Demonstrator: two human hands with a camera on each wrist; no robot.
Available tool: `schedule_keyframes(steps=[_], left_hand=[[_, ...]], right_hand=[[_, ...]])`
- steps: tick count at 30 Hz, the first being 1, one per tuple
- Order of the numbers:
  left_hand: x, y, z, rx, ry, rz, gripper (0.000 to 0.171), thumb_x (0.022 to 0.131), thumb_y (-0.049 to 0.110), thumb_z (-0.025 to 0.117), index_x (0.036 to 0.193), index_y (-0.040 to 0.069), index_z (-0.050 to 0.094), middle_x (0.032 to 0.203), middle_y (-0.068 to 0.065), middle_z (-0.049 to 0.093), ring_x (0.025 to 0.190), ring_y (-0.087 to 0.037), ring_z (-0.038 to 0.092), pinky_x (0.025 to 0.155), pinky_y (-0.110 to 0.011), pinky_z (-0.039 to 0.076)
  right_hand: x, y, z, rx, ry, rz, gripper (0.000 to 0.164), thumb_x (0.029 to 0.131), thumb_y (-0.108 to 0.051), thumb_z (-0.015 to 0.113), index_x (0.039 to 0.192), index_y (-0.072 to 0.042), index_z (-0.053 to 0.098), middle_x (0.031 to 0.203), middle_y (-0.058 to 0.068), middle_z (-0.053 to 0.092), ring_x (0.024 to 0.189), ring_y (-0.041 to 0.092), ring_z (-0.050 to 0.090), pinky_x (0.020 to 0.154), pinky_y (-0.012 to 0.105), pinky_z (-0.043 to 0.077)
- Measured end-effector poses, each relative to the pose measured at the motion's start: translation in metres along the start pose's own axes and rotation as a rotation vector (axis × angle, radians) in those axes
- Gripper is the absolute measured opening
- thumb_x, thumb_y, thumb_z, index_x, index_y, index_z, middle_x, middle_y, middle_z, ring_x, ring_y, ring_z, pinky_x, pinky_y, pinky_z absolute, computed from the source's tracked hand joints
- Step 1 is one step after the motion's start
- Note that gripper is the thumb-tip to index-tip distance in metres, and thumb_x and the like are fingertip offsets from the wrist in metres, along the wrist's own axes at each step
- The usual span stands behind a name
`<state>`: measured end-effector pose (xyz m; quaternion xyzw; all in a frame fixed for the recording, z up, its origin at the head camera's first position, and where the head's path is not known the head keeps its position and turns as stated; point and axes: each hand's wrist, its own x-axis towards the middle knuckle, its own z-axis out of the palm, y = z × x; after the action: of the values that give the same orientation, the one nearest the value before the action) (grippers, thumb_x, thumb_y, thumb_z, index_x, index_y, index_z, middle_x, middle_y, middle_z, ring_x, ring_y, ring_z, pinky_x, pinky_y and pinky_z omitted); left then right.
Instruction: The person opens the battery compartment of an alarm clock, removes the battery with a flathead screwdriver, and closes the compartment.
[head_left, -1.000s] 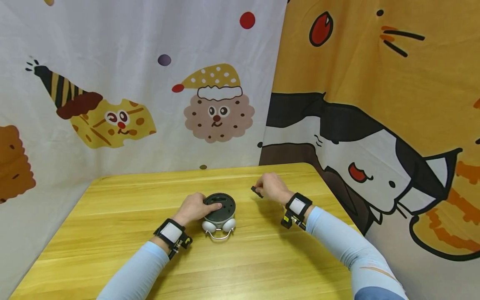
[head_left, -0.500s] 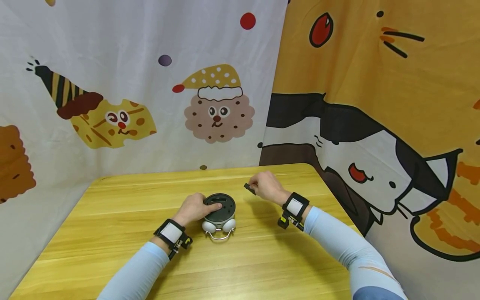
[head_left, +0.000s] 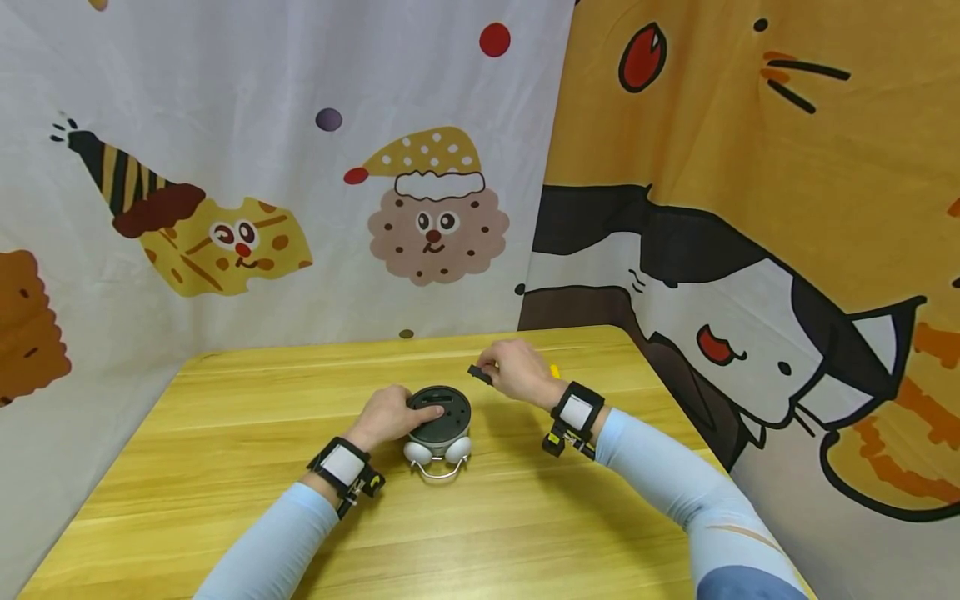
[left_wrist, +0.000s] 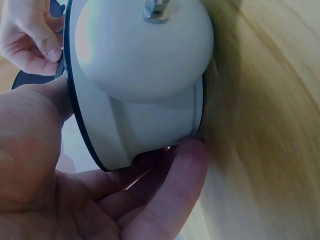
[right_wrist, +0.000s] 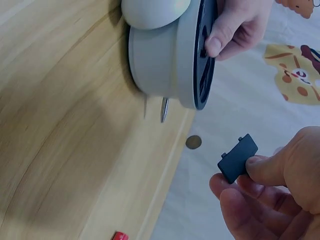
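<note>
A twin-bell alarm clock (head_left: 448, 428) lies face down on the table, its black back turned up and its wire handle toward me. My left hand (head_left: 384, 417) grips it from the left. The thumb lies across the back and the fingers curl round the side, as the left wrist view shows. Near the far edge of the back is an uncovered slot (head_left: 437, 398). My right hand (head_left: 517, 371) pinches a small black battery cover (right_wrist: 237, 158) between thumb and fingers. Two little tabs stick out along one of its edges. The cover is held above the table, to the right of and beyond the clock.
On the wooden table (head_left: 225, 467), a small yellow object (head_left: 555, 371) shows partly behind my right wrist. A small red object (right_wrist: 120, 236) lies at the bottom of the right wrist view. Printed curtains (head_left: 262, 317) hang behind the table and on its right.
My right hand has moved left toward the clock with the battery cover, uncovering the yellow object behind the wrist. My left hand and the clock have stayed put.
</note>
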<state>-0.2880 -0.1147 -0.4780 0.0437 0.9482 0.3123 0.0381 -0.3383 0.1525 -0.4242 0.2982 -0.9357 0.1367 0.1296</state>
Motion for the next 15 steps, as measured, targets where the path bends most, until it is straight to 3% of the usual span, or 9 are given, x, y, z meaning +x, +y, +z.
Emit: schedule_keyframes(steps=[15], left_hand=[[-0.001,0.001,-0.002,-0.021,-0.005,-0.002,0.054,0.094,0.061,0.084,0.081,0.01,0.07,0.072,-0.002,0.06,0.066,-0.018,0.057,0.059,-0.028,0.039]], right_hand=[[0.013,-0.02,0.004,0.011,-0.051,-0.136,0.011,0.105,-0.011,0.079,0.111,-0.015,0.088,0.105,0.002,0.085,0.093,0.017,0.079,0.084,0.035,0.065]])
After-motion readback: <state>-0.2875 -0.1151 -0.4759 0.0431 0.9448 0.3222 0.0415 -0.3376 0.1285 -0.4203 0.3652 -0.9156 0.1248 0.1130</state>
